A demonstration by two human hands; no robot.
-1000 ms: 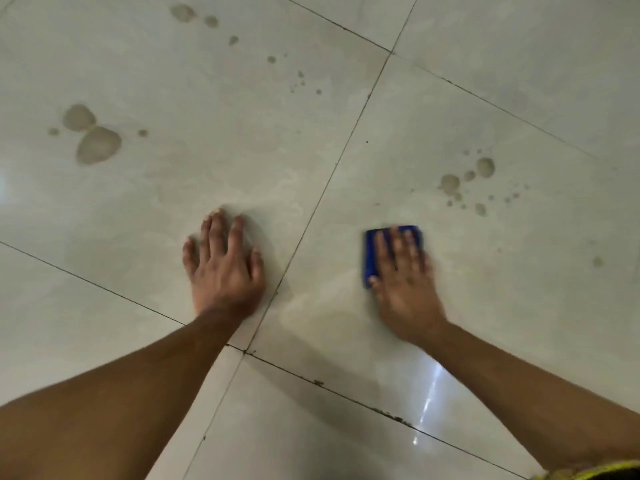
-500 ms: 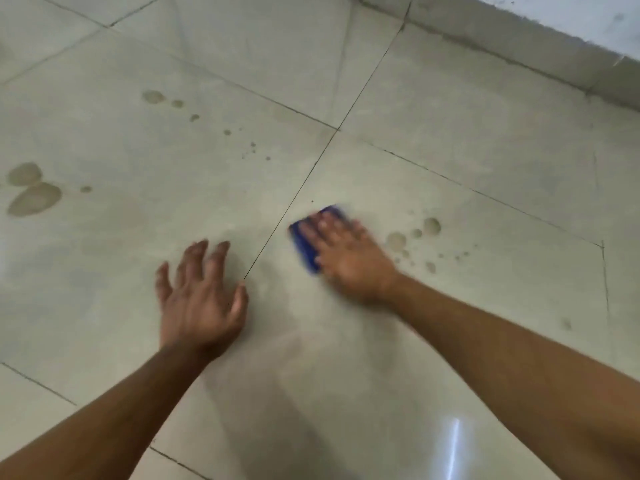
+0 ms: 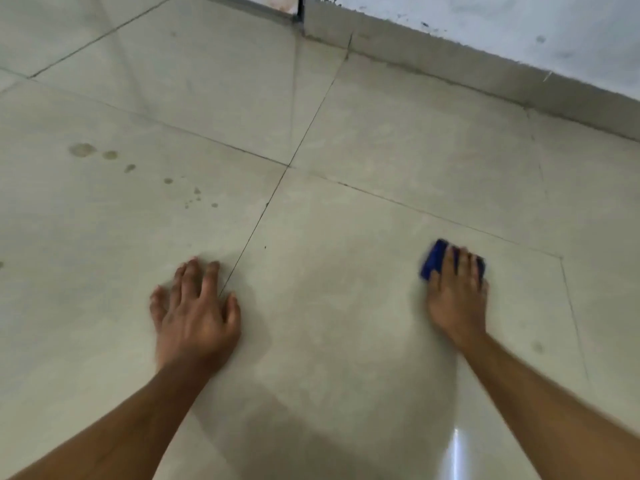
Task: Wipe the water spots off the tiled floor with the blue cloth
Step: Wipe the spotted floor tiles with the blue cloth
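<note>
The blue cloth [image 3: 435,259] lies folded flat on the tiled floor [image 3: 346,237], on the right part of the tile nearest the person, with its left end sticking out from under the right hand [image 3: 457,296]. That hand lies palm down on top of it, its fingers [image 3: 450,263] stretched out straight and close together, pressing the cloth to the tile rather than curling round it; the picture is blurred here, so the cloth's far edge is hard to make out. The floor just around the cloth looks free of spots, with only a faint mark [image 3: 538,347] to the right of the forearm. The left hand [image 3: 195,313] rests flat on the neighbouring tile, fingers spread and holding nothing, its fingertips just beside the dark grout line [image 3: 256,226] that runs between the two hands. Well beyond the left hand, a trail of water spots [image 3: 82,149] runs across the left tile, the largest farthest left and the smaller ones toward the grout line. At the far right, a low skirting [image 3: 485,64] meets the pale wall [image 3: 519,26].
</note>
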